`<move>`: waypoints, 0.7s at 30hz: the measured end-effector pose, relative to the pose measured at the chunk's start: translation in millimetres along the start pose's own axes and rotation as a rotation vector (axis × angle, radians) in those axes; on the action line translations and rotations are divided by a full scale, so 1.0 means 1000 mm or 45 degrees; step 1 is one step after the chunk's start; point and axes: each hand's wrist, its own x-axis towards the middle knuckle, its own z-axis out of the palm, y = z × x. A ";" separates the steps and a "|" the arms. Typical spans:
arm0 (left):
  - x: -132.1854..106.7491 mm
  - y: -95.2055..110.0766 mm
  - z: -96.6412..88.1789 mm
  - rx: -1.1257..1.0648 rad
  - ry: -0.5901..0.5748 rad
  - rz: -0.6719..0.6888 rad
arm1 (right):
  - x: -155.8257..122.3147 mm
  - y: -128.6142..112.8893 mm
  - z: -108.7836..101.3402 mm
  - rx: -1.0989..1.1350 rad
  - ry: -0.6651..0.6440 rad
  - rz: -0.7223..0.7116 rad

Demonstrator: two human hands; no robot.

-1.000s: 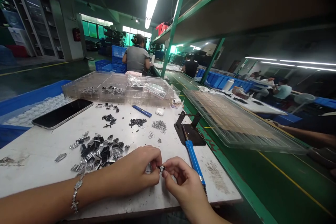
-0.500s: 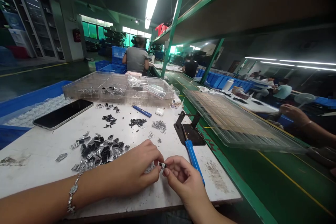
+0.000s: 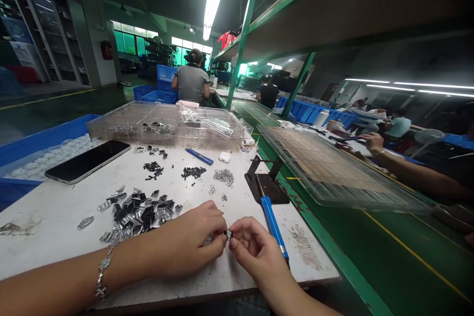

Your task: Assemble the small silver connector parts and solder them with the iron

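Scuffed white table point(image 3: 59, 217): phone point(image 3: 87, 160) at left, parts pile point(image 3: 138, 212) centre, clear tray point(image 3: 207, 142) behind, blue tool point(image 3: 273, 223) right, apparently a screwdriver.

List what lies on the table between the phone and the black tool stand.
Head view: three small loose heaps in a row, black parts, more black parts, then silver bits nearest the stand.

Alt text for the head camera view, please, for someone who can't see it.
The left hand and right hand pinch a small metal part between their fingertips above a white worktable. A pile of similar parts lies to the left, a blue-handled tool to the right, a phone farther back.
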 end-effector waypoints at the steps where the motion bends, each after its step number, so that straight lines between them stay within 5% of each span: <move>1: 0.000 0.000 0.000 0.013 -0.003 0.011 | 0.000 0.000 0.001 -0.032 0.013 0.009; 21: -0.002 -0.002 0.004 0.272 0.000 0.202 | -0.009 -0.001 0.001 -0.485 0.061 -0.144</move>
